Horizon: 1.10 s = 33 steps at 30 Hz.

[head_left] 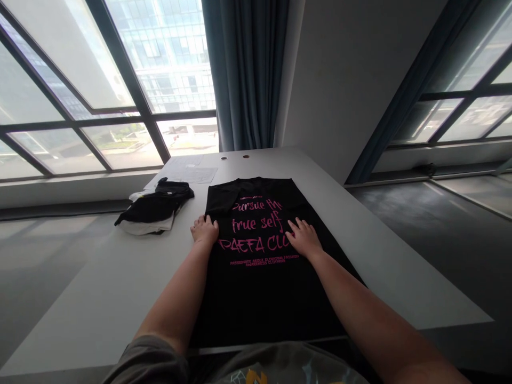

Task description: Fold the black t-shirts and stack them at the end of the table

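Note:
A black T-shirt [264, 298] with pink lettering lies spread on the white table, its collar at the far end and its hem at the near table edge. The sleeves do not stick out at the sides; the right side looks folded inward over the ends of the upper words. My left hand [205, 230] rests at the shirt's left edge, fingers apart, partly on the cloth and partly beside it. Flat on the right part of the print lies my right hand [304, 238], fingers spread, covering the end of a word.
A pile of folded black and white clothes [156, 208] sits on the table's left side. Behind it lie sheets of paper [196, 173]. Two round holes [224, 158] show near the far table edge [276, 149]. Blue curtains [244, 74] and windows stand beyond.

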Tool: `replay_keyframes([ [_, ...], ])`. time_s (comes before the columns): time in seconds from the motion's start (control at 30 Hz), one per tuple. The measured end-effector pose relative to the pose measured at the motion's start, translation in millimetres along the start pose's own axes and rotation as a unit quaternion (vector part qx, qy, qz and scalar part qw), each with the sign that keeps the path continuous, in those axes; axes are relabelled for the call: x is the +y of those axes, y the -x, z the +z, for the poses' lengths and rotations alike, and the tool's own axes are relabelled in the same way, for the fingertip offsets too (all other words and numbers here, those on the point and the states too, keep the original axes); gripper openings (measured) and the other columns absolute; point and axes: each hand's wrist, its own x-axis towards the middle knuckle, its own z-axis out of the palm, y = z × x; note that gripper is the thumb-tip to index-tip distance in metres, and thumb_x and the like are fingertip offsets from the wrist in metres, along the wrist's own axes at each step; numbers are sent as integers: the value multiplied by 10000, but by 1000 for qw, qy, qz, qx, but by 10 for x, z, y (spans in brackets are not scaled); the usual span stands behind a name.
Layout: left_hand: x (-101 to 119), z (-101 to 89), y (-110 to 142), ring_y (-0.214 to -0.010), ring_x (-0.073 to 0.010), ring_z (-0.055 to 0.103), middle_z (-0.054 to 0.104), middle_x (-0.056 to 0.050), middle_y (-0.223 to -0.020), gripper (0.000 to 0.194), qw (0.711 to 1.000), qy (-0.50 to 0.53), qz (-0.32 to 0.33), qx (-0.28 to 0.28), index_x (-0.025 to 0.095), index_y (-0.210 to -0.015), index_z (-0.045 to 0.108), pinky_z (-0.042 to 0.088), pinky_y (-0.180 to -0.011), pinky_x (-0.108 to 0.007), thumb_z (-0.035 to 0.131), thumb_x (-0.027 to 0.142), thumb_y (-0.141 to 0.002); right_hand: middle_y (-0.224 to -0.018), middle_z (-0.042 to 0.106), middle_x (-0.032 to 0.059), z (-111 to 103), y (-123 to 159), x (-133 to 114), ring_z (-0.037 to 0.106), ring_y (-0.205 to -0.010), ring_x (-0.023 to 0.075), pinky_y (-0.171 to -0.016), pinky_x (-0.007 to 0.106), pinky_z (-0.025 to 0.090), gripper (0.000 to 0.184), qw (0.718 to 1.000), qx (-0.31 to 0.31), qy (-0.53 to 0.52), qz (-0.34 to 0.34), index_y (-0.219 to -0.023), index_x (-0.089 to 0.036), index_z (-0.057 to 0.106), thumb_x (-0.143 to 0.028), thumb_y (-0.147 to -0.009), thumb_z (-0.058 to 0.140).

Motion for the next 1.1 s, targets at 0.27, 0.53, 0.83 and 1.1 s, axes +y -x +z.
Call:
replay_keyframes([
  [0.27,32,-18,110,-1360,-350,484,544,-169,-1521,493,998,7,48,33,163,-1361,667,386,-1098,-522,394,380,-1013,-1702,317,123,11,5,8,275,-1561,331,-1252,502,211,623,1000,7,3,-6,-1615,-257,423,-502,-1043,429],
  [0.53,106,-13,138,-1400,-347,473,525,-198,-1549,604,999,7,47,17,90,-1517,511,358,-1133,-520,394,389,-1005,-1705,311,120,-21,20,-5,273,-1567,322,-1258,502,207,616,1000,4,-3,-6,-1616,-261,420,-498,-1047,425],
  [0.83,107,-27,154,-1327,-362,517,570,-222,-1485,627,999,4,18,29,80,-1529,487,390,-1075,-515,438,367,-973,-1707,307,119,-11,19,4,267,-1566,326,-1263,500,194,625,1000,-2,0,-9,-1620,-250,415,-499,-1046,412],
  [1.1,80,-15,82,-1472,-340,409,507,-190,-1570,563,1000,-13,19,5,119,-1488,525,336,-1114,-543,393,345,-990,-1717,290,96,-4,-3,77,262,-1573,312,-1266,487,205,635,1000,-14,-4,-17,-1625,-278,401,-537,-1046,400],
])
